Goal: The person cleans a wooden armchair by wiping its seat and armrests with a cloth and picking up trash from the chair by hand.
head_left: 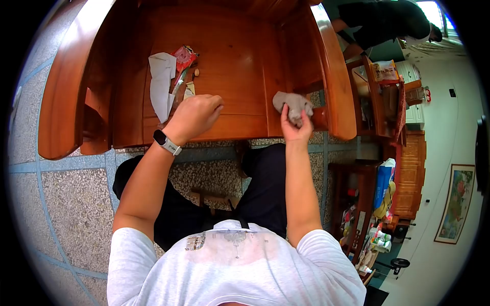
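Note:
My right hand (pixel 297 126) grips a crumpled grey cloth (pixel 291 103) at the right front of a wooden chair seat (pixel 232 66), close to the armrest. My left hand (pixel 198 115) hovers over the seat's front left part, its fingers curled closed; whatever they may hold is hidden. Just beyond that hand lies a little heap: a torn white sheet of paper (pixel 161 84), a red wrapper (pixel 184 57), a small brown round thing (pixel 196 73) and a pale yellowish scrap (pixel 189 90). A thin clear strip (pixel 178 81) lies among them.
Wooden armrests (pixel 66 97) (pixel 334 76) rise on both sides of the seat. At the upper right a person (pixel 388 23) in dark clothes bends over. Shelves with bags and bottles (pixel 380 239) stand to the right. Speckled floor tiles (pixel 76 204) lie below.

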